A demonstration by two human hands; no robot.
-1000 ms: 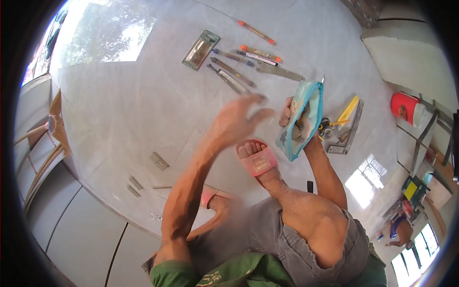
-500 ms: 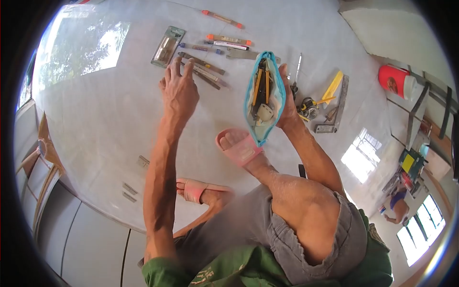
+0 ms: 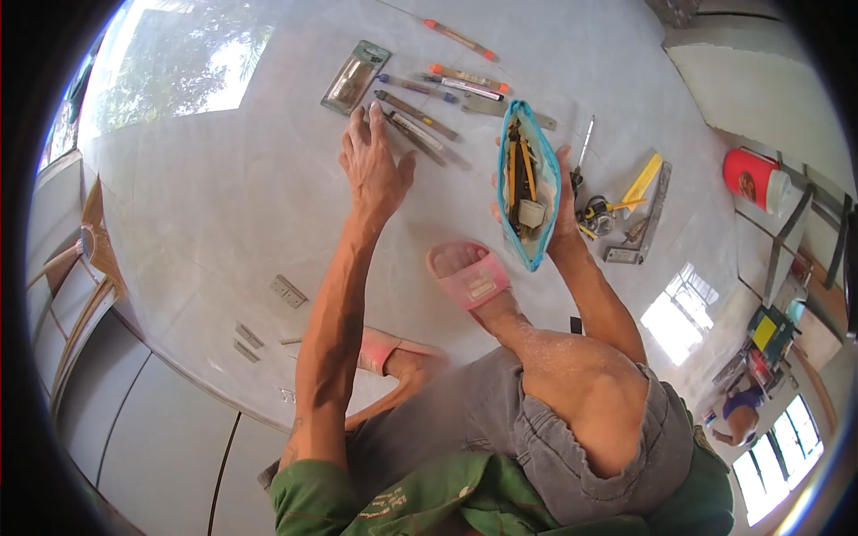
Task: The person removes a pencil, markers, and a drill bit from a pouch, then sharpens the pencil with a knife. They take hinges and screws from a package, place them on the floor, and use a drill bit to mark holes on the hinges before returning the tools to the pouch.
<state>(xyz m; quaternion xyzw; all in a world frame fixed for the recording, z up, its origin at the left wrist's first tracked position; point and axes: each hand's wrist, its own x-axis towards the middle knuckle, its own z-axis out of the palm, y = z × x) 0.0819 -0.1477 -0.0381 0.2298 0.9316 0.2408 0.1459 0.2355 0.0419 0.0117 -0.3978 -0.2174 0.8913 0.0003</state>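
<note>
My right hand (image 3: 565,210) is closed around the side of a blue-edged zip pouch (image 3: 552,192). The pouch gapes upward, showing yellow-and-black tools (image 3: 521,170) and a small whitish block (image 3: 532,213) inside. Over the floor to the left, my left hand (image 3: 375,174) has its fingers stretched and thumb spread, with nothing in it. Its fingertips are right at the lower ends of several pens and markers, among them a dark marker (image 3: 416,114) and a white one (image 3: 424,130). Just beyond them lies a blister pack (image 3: 357,79).
Right of the pouch lie a screwdriver (image 3: 585,143), a yellow-handled tool (image 3: 601,214) and a metal try square (image 3: 657,210). Orange-capped markers (image 3: 460,40) are farther out. Socket plates (image 3: 288,291) rest near my left forearm. A red jug (image 3: 751,174) and another person (image 3: 742,415) are at right.
The view has shifted, so the floor items appear farther right. My left hand's fingers and thumb have spread more beside the markers. My right hand still holds the pouch.
</note>
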